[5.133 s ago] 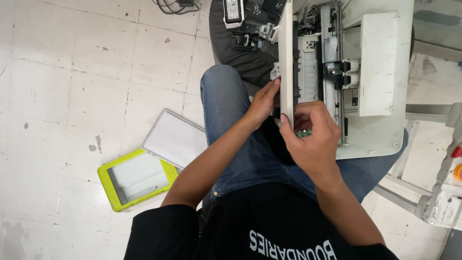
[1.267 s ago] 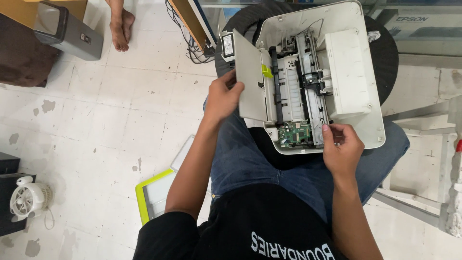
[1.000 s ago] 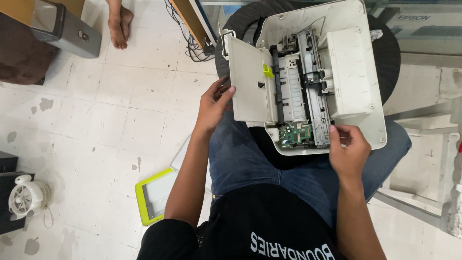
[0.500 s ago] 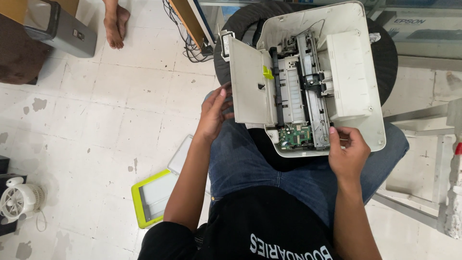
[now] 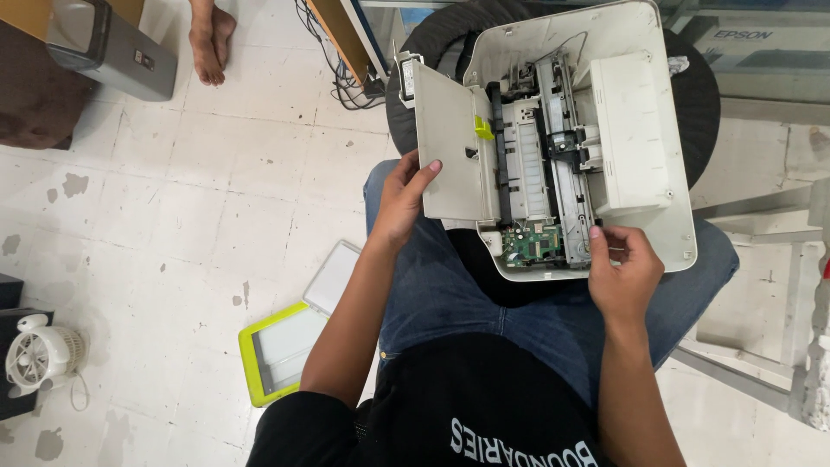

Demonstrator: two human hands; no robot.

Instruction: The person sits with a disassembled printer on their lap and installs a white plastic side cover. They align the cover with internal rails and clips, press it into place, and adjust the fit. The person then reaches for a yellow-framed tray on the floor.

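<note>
1. Printer (image 5: pixel 635 130): off-white shell, with black rails inside
2. Circuit board (image 5: pixel 533 246): green
3. Clip (image 5: pixel 483 128) on the flap: yellow-green
4. Jeans (image 5: pixel 450 285): blue
5. Shirt (image 5: pixel 467 406): black with white lettering
6. Tray (image 5: pixel 248 363) on the floor: lime-green frame around a white middle
7. Floor (image 5: pixel 156 216): pale tiles, mottled with grey patches
8. Fan (image 5: pixel 39 359): white
9. Box (image 5: pixel 108 43) at the top left: grey with a darker lid

Opened printer (image 5: pixel 596 138) on lap; tray (image 5: pixel 281 350) on floor left; fan (image 5: pixel 39 359) far left.
</note>
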